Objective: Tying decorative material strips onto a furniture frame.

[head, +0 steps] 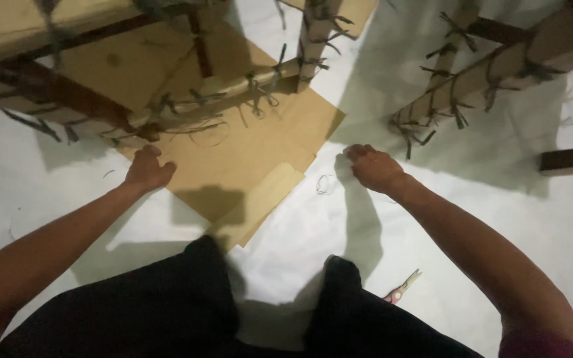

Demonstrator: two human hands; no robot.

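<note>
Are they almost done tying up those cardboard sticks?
Many dark ties already sit knotted along the cardboard-wrapped frame bars. Right now the left hand rests on the flat cardboard sheet and the right hand is closed over the white floor, seemingly pinching something thin. Scissors lie unused by the knee. How much remains cannot be told.

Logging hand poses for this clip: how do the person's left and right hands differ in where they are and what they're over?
The left hand hovers over the brown cardboard sheet, near a tied frame rail. The right hand is over the white floor, off the cardboard, beside a small thread loop. Both are loosely curled, knuckles up; whether either grips anything cannot be told.
</note>
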